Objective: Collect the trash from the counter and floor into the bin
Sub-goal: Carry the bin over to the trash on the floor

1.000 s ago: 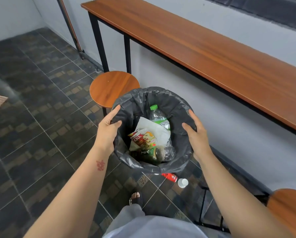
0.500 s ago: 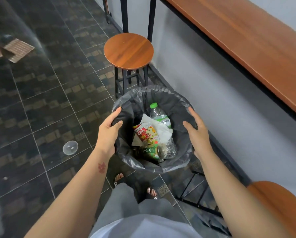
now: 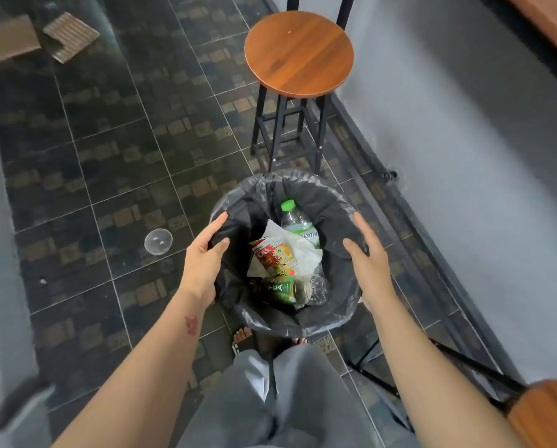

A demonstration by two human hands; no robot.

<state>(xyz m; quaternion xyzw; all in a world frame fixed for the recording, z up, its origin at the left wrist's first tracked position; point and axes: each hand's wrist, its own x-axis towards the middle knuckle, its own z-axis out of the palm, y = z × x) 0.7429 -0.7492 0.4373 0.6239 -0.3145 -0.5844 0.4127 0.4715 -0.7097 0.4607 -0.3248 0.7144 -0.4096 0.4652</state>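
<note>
Over the tiled floor, left hand and right hand clasp the bin rim, fingers curled over soft liner — light, grip the stiffer edge.

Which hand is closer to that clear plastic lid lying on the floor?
Left. The left hand grips the bin rim nearest the clear lid; the right hand holds the opposite rim.

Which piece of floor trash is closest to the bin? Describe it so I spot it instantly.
Start at the black-lined bin held between both hands. Left of the left hand, on the dark tiles, lies a clear plastic lid, round and see-through, unlike the brown cardboard pieces farther off.
</note>
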